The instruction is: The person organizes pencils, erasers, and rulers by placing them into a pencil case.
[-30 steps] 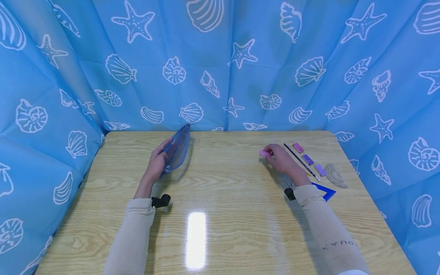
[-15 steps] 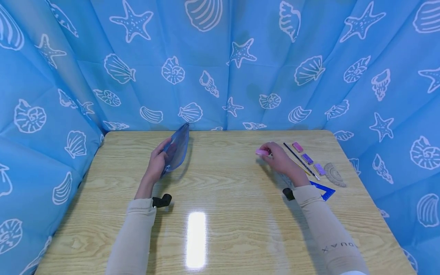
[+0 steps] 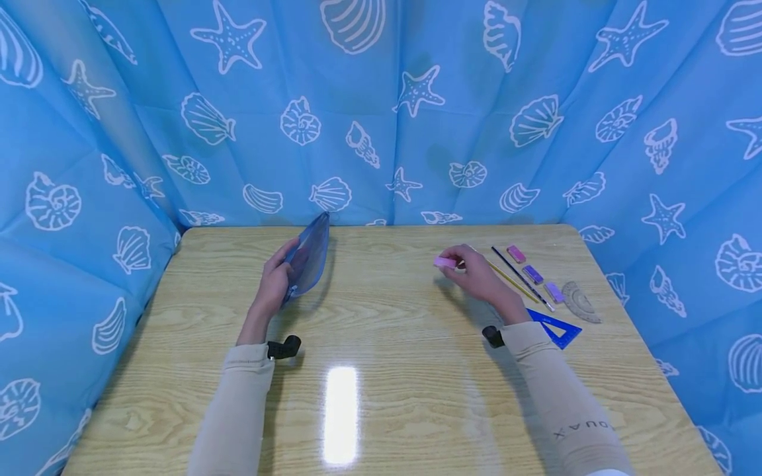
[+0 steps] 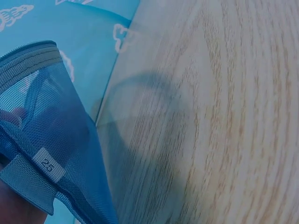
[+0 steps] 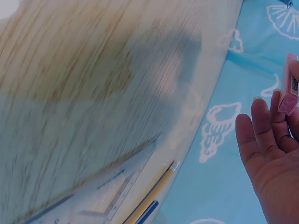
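Note:
A blue mesh zip pouch is held up off the table at the left by my left hand, its thumb on the near side. Close up in the left wrist view, the mesh pouch carries a white tag printed "25". My right hand pinches a pink eraser between thumb and fingertips, above the table right of centre. The right wrist view shows this eraser with a barcode on its sleeve, while the other fingers spread loosely.
At the right lie a pink eraser, a purple eraser, a lilac eraser, a dark pencil, a yellow pencil, a clear protractor and a blue set square. A clear set square shows beneath my right wrist.
My right hand has moved left with the pink eraser, uncovering more of the yellow pencil and blue set square. The left hand and pouch stay nearly still.

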Demonstrator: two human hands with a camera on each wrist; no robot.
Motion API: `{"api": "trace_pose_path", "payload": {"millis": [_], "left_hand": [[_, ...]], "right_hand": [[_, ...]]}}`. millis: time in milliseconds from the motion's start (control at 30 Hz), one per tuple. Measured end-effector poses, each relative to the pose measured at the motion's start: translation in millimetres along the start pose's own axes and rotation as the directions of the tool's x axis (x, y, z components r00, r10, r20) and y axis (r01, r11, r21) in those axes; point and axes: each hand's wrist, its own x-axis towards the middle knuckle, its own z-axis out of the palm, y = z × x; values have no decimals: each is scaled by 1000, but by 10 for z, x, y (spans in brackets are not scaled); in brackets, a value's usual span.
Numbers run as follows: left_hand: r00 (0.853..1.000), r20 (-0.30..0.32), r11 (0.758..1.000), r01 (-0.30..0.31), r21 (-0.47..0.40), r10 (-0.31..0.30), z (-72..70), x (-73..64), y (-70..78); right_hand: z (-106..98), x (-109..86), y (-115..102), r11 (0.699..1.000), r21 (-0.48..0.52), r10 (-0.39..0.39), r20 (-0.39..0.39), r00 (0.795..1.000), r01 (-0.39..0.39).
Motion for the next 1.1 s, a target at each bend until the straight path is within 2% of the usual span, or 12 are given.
{"api": "trace_pose_path", "payload": {"millis": [200, 400, 867, 1100], "left_hand": [[1000, 4, 999, 6, -33, -6, 44, -10, 7], [1000, 0, 999, 3, -52, -3, 91, -33, 32], [999, -5, 999, -32, -18, 31, 195, -8, 56], [999, -22, 1000, -30, 5, 30, 222, -27, 77]], "right_hand": [[71, 23, -63, 998, -5, -59, -21, 998, 59], [114, 57, -173, 997, 19, -77, 3, 997, 77], [236, 232, -424, 994, 21, -108, 43, 993, 107], [308, 371, -574, 989, -4, -149, 79, 986, 150]]}}
